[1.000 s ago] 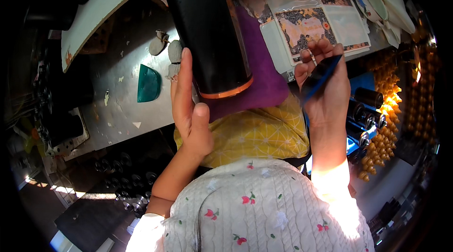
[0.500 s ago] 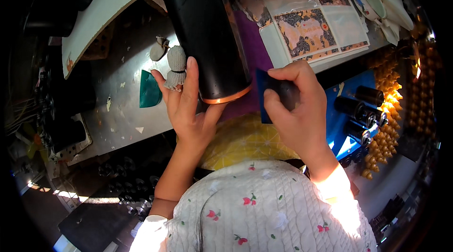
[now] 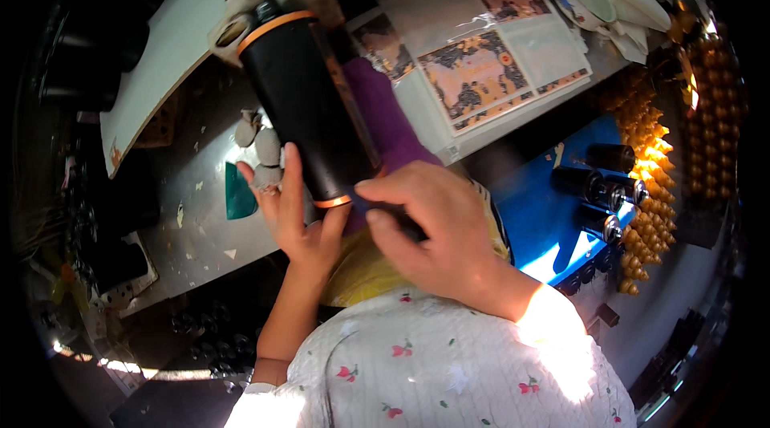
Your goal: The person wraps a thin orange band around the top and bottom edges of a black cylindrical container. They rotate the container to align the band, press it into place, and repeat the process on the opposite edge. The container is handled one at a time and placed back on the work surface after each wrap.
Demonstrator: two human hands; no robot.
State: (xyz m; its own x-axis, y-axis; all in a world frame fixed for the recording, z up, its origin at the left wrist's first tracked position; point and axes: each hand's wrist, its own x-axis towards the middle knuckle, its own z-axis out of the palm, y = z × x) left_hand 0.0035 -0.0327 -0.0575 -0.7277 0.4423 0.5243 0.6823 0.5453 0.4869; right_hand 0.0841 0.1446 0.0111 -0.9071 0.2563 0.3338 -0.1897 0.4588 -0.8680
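Black cylinder (image 3: 309, 111), slanting eleven to five o'clock, touches the nearer, spread left hand (image 3: 303, 229); it lies toward ten from the right hand (image 3: 439, 227), pinching a dark scraper (image 3: 403, 219).

Left grip (image 3: 304, 232) against black cylinder (image 3: 303, 103); right grip (image 3: 441, 235) holding dark flat piece (image 3: 408, 224) near cylinder's lower end.

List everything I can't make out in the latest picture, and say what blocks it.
All in the head view:
- Most of the scraper: covered by the right hand.
- The black cylinder's underside: hidden by its own body.
- The white board's far part: cut off by the top edge.
- Black containers at far left: outlines lost in shadow.
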